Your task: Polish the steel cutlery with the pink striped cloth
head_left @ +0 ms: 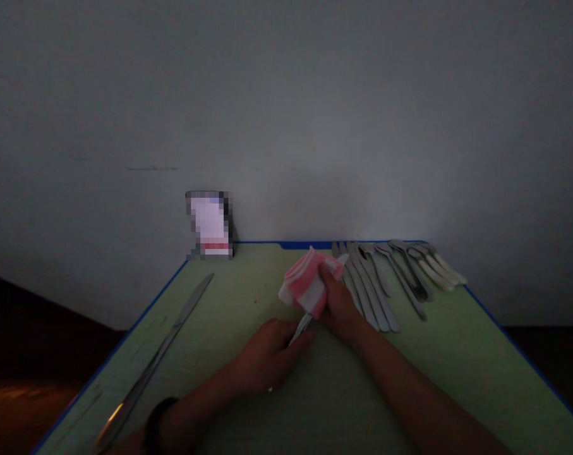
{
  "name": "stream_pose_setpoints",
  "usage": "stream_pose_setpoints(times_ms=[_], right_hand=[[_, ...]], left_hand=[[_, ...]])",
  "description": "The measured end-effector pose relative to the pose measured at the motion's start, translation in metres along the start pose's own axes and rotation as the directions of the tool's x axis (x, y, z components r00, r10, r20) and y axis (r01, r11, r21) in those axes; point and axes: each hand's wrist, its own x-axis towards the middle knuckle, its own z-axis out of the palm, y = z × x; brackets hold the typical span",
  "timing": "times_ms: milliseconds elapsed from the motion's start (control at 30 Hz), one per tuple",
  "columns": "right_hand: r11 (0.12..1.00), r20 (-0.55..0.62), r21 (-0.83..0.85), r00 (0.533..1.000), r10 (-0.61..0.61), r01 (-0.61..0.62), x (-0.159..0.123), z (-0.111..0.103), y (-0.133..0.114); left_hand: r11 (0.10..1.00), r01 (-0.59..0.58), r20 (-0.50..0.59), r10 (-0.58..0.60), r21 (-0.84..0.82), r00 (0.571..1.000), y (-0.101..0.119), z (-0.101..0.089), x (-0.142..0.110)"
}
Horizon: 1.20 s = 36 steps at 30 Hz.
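Observation:
My left hand (266,361) rests on the green table (248,297) and pinches the handle end of a metal utensil (301,328). My right hand (339,304) grips a pink and white cloth (302,284) wrapped around the utensil's other end, which is hidden inside the cloth. Both hands sit near the table's middle, close together.
A row of several spoons, forks and knives (390,278) lies at the back right. One long knife (163,354) lies alone at the left. A small blurred card (210,224) stands against the white wall. A dark band is on my left wrist (156,423).

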Motion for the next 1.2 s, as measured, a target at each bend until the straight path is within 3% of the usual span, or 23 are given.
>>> stream_pose_setpoints(times_ms=[100, 267, 433, 667, 867, 1033, 1200], right_hand=[[1.0, -0.077, 0.009, 0.997, -0.008, 0.008, 0.002, -0.001, 0.004], [0.999, -0.153, 0.028, 0.988, -0.034, 0.039, 0.001, 0.002, 0.002], [0.997, -0.225, 0.073, 0.974, 0.001, 0.016, -0.002, 0.006, -0.008], [0.982, -0.203, 0.185, 0.979, 0.002, 0.036, -0.002, 0.007, -0.012], [0.982, -0.169, 0.165, 0.983, -0.069, 0.097, 0.0, 0.004, -0.012], [0.97, -0.197, 0.225, 0.979, -0.05, 0.095, -0.001, 0.002, -0.014], [0.966, -0.149, 0.238, 0.987, -0.065, 0.099, -0.001, -0.001, -0.016]], left_hand=[[0.999, -0.007, 0.049, 0.009, -0.039, 0.999, -0.001, -0.003, 0.001], [0.997, -0.033, -0.007, 0.033, 0.068, 0.999, 0.0, 0.0, 0.001], [0.993, -0.045, 0.031, 0.042, 0.109, 0.999, 0.001, 0.001, -0.001], [0.995, 0.006, 0.143, 0.008, -0.098, 0.99, -0.005, -0.001, -0.004], [0.997, -0.037, 0.139, 0.047, -0.074, 0.989, -0.009, -0.004, -0.004], [0.992, 0.007, 0.229, 0.022, -0.127, 0.973, -0.006, -0.009, -0.004], [0.987, 0.05, 0.336, 0.003, -0.151, 0.942, 0.001, -0.017, -0.009]])
